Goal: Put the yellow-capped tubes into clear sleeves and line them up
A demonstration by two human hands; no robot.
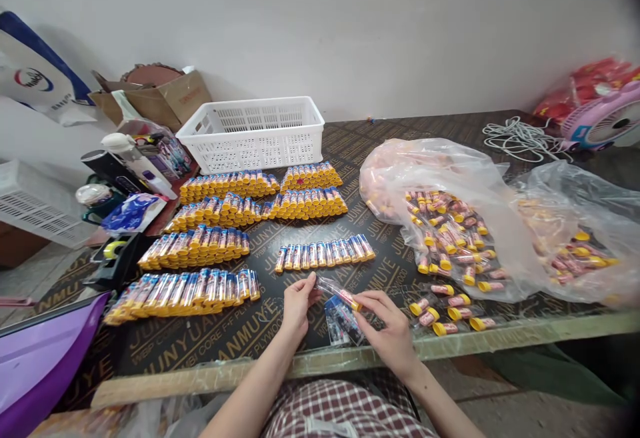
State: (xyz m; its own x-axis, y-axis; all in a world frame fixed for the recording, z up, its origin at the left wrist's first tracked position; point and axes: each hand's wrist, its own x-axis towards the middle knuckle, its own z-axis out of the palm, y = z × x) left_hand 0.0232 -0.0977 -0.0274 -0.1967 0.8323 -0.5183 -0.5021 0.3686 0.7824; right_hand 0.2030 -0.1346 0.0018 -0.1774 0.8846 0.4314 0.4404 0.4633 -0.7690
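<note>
Between my hands, above the table's front part, is a clear tube with a yellow cap (350,299). My right hand (387,328) pinches its capped end. My left hand (300,301) has thumb and finger pressed together at the tube's other, clear end. Beneath the tube lie small blue printed packets (340,321). Just behind my hands, a row of blue-and-yellow tubes (325,253) lies side by side. To the right of my right hand, loose pink tubes with yellow caps (459,301) are scattered near an open plastic bag (450,165) full of them.
Stacked blue-and-yellow tubes (185,291) fill the left side. Behind them stands a white basket (255,135). A tape dispenser (117,258), bottles (127,151) and a purple tray (50,365) are at far left. Another bag (575,238), a cord (520,139) and a pink fan (603,118) are at right.
</note>
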